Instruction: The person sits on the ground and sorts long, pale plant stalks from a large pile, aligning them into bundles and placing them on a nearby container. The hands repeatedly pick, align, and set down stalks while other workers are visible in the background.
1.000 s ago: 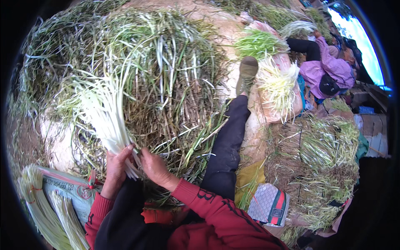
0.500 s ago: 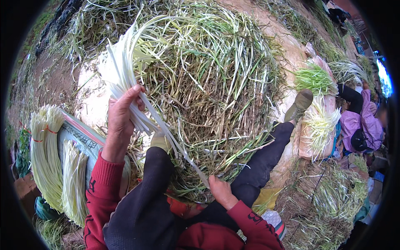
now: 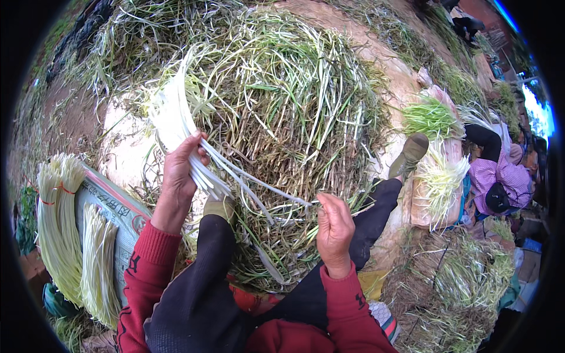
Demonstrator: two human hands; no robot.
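Observation:
My left hand (image 3: 183,166) is closed round a bunch of long, pale blanched chives (image 3: 170,112). Their white ends fan out above the fist, and several stalks hang out below it toward the right. Beside the tips of the longest stalks is my right hand (image 3: 335,229), its fingers loosely bent and nothing visible in them. A limp pale strip (image 3: 271,265) lies on the litter between my legs. Under and beyond the bunch spreads a wide heap of green and brown chive trimmings (image 3: 306,117).
At the left, tied pale chive bundles (image 3: 59,223) lie on a printed sack (image 3: 109,200). Right of my foot (image 3: 410,154), green chives (image 3: 432,117) and yellowish chives (image 3: 441,182) rest on a long package. A person in a checked purple top (image 3: 503,182) sits beyond. Another trimmings heap (image 3: 459,282) lies lower right.
My right hand has moved up and to the right, letting go of the pale strip, which now lies below. The bunch in my left hand has dipped slightly.

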